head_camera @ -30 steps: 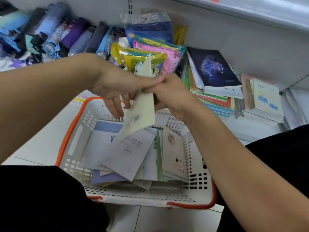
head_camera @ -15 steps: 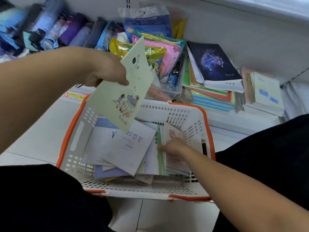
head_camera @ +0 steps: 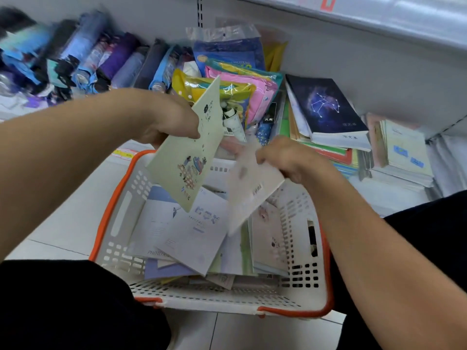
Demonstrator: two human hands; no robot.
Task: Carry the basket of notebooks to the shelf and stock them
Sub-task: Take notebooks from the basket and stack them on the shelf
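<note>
The basket (head_camera: 121, 223) is white perforated plastic with an orange rim. It stands on the pale tiled floor (head_camera: 63, 223), directly in front of the lowest shelf (head_camera: 394, 195) and between the person's dark-clad knees.

Left hand (head_camera: 169, 122): fingers and thumb are curled around the upper edge of a pale green notebook (head_camera: 187, 157). The notebook is held tilted above the far left corner of the basket, its illustrated cover facing the viewer.

Right hand (head_camera: 285, 157): fingers pinch the top edge of a white notebook (head_camera: 252, 193). This notebook hangs tilted over the middle of the basket, its lower corner close to the stack beneath. A barcode shows on its cover. The notebook is motion-blurred, so further cover detail cannot be read.

Basket contents: a loose pile of notebooks (head_camera: 192, 236) in white, lavender and light green covers fills the floor of the basket, overlapping at several angles.

Shelf contents, left to right:
- A row of folded umbrellas (head_camera: 106, 61), lying side by side at the left end.
- Coloured plastic packets (head_camera: 240, 79), at the middle of the shelf.
- A dark constellation-cover notebook (head_camera: 326, 107), on top of a stack of coloured notebooks.
- A stack of pale notebooks (head_camera: 401, 152), at the right end.
</note>
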